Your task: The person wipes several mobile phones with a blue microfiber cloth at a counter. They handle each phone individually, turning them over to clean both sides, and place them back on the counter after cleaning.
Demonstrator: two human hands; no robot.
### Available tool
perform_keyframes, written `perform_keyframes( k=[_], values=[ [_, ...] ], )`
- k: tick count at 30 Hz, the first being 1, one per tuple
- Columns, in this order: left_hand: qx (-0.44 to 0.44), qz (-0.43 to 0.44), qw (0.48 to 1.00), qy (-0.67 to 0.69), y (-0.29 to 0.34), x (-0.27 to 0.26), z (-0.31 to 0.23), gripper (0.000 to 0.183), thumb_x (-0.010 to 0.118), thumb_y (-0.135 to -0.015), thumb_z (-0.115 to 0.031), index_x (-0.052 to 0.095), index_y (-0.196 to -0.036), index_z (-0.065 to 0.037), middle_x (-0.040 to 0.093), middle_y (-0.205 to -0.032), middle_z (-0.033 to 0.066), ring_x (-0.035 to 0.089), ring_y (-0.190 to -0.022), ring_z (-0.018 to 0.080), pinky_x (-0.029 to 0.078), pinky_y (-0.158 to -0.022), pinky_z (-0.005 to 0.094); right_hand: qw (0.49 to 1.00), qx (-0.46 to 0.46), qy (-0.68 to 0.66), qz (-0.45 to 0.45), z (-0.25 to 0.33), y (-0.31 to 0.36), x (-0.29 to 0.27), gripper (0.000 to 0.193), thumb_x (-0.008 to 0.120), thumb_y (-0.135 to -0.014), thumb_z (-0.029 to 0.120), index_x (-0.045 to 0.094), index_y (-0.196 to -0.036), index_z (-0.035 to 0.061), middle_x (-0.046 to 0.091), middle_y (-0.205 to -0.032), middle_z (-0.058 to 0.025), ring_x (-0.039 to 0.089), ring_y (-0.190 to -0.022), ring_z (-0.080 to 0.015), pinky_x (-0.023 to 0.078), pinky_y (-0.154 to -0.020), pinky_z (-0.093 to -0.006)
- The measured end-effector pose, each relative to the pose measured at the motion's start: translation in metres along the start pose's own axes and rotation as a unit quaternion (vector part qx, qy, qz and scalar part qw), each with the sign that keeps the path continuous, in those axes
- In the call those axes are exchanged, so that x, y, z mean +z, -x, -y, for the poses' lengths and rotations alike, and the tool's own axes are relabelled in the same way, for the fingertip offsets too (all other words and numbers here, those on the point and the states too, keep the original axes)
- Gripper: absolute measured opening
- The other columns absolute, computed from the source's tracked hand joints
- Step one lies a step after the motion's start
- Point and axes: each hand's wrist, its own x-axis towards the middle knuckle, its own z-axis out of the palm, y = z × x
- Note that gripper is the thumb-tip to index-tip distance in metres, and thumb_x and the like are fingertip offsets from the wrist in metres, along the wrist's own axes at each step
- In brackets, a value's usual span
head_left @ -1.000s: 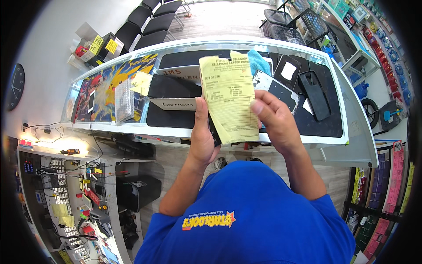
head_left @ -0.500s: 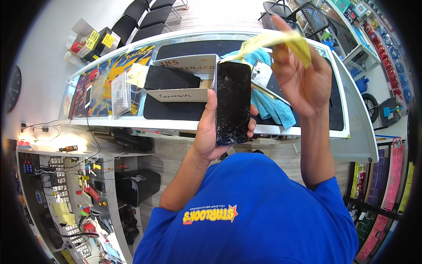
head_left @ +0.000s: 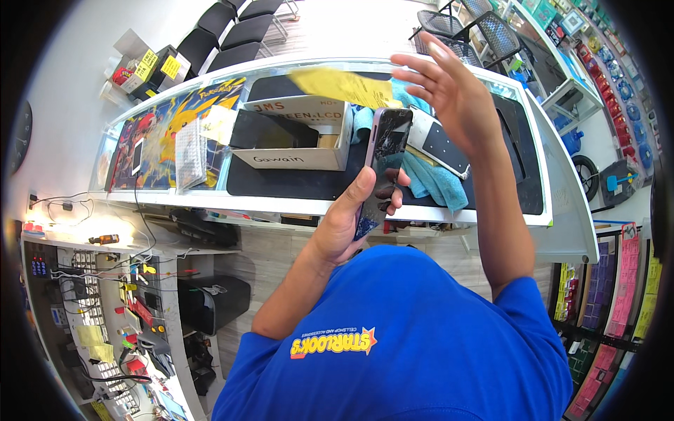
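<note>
My left hand [head_left: 338,223] grips a dark smartphone [head_left: 386,158] whose black screen is badly cracked. The phone is tilted, so its purplish side edge shows. Over the mat, my right hand [head_left: 460,102] is raised with its fingers spread and nothing in them. A yellow paper slip [head_left: 342,85] appears just left of those fingertips, apart from them; whether it hangs in the air or rests on something I cannot tell. Beneath the right hand, a white phone-like part [head_left: 434,144] lies on a teal cloth [head_left: 444,186].
A white cardboard box [head_left: 289,156] holding a black item stands left of the phone on a black mat [head_left: 267,184]. Farther left are bubble wrap [head_left: 189,151], a small white phone [head_left: 137,156] and a cartoon-printed mat [head_left: 158,137]. Black chairs [head_left: 242,31] stand beyond the counter.
My right hand has let go of the yellow slip, which has shifted left. The cracked phone has been turned from facing up to a slanted, edge-on pose in my left hand.
</note>
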Motion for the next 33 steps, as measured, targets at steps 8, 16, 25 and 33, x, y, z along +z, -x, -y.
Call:
perform_keyframes(
  k=[8,16,25,33],
  values=[
    [0.05,-0.009,0.997,0.055,0.002,-0.021,-0.011,0.077,0.058,-0.11,-0.058,0.042,-0.156,0.001,0.06,-0.129,0.0174,0.06,-0.097,0.0187,0.05,-0.084,0.0341,0.78,-0.084,0.619,-0.039,-0.02,0.092,-0.048,0.047,0.081,-0.097,0.028,0.073,-0.137,0.0053,0.072,-0.135,-0.016,0.064,-0.129,-0.0328,0.051,-0.107,-0.0443],
    [0.073,0.056,0.977,0.194,-0.005,-0.02,-0.026,0.089,0.065,-0.101,-0.068,0.044,-0.147,0.006,0.05,-0.113,0.0148,0.051,-0.088,0.0184,0.044,-0.074,0.0332,0.716,-0.059,0.696,-0.012,-0.029,0.093,-0.064,0.08,0.091,-0.085,0.034,0.06,-0.153,0.0059,0.063,-0.147,-0.0184,0.057,-0.138,-0.0356,0.043,-0.117,-0.0479],
    [0.185,-0.005,0.969,0.164,-0.003,-0.025,-0.051,0.081,0.065,-0.104,-0.063,0.042,-0.162,-0.012,0.053,-0.136,0.0196,0.055,-0.11,0.0275,0.047,-0.096,0.0443,0.758,-0.078,0.622,-0.183,0.001,0.094,-0.103,0.075,0.089,-0.087,0.034,0.062,-0.15,0.0039,0.072,-0.133,-0.0207,0.067,-0.121,-0.0342,0.054,-0.103,-0.0437],
    [0.355,-0.062,0.926,0.113,0.064,-0.045,-0.114,0.081,0.061,-0.107,-0.062,0.038,-0.169,-0.016,0.046,-0.162,0.0213,0.057,-0.132,0.0351,0.048,-0.107,0.0505,0.694,-0.078,0.685,-0.207,-0.007,0.101,-0.119,0.055,0.081,-0.099,0.031,0.067,-0.146,0.0058,0.072,-0.137,-0.0172,0.066,-0.128,-0.0319,0.048,-0.112,-0.0452]
  ],
)
